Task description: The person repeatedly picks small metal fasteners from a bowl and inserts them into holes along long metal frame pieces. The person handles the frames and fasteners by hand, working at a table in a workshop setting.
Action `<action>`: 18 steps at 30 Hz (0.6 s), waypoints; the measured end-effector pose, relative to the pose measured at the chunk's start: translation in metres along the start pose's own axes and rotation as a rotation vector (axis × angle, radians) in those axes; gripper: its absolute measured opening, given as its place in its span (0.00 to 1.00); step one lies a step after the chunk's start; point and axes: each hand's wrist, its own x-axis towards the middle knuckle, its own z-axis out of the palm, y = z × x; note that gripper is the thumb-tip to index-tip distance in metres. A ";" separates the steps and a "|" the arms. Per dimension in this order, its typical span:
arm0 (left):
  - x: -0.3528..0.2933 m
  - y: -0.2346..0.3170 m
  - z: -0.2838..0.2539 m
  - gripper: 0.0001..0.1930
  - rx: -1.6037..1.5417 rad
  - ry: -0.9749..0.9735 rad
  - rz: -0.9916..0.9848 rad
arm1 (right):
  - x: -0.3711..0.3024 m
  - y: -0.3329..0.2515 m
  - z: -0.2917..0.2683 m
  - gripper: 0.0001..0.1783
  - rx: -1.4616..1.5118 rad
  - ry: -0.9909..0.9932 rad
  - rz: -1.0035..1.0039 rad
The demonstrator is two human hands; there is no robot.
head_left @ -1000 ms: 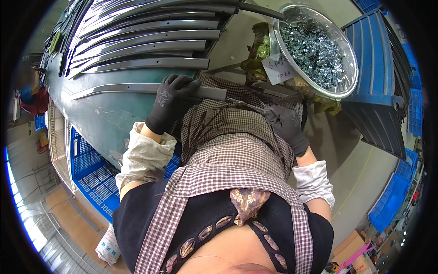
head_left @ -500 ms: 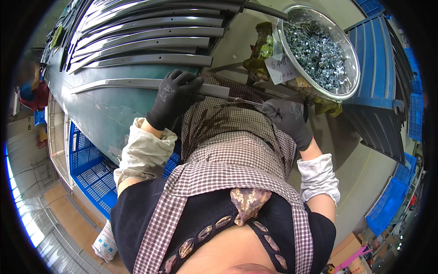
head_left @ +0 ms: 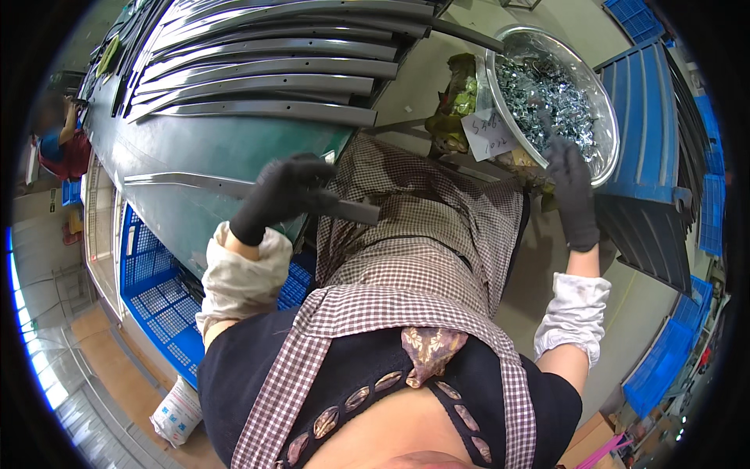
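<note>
Left hand (head_left: 285, 191) grips metal strip (head_left: 234, 186) — right hand (head_left: 569, 184) at bowl (head_left: 605, 156).

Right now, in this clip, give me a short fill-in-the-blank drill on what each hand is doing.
1. The left hand grips one end of a long metal ____.
2. The right hand reaches into the round metal ____ of small shiny parts.
3. Both hands wear dark ____.
4. The table top is ____ in colour.

Missing words: strip; bowl; gloves; green

Beside the green table (head_left: 195, 148) stand blue crates (head_left: 156, 297); a row of curved metal strips (head_left: 273, 70) lies on its far part.
</note>
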 end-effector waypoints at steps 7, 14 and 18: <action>0.055 -0.038 -0.021 0.20 0.671 0.688 0.360 | 0.081 0.113 -0.017 0.15 -0.567 -0.054 -0.236; 0.046 -0.023 -0.015 0.19 0.594 0.405 0.365 | 0.081 0.104 0.001 0.27 -0.948 -0.233 0.099; 0.047 -0.014 -0.005 0.21 0.555 0.495 0.461 | 0.086 0.111 -0.007 0.25 -0.857 -0.216 0.127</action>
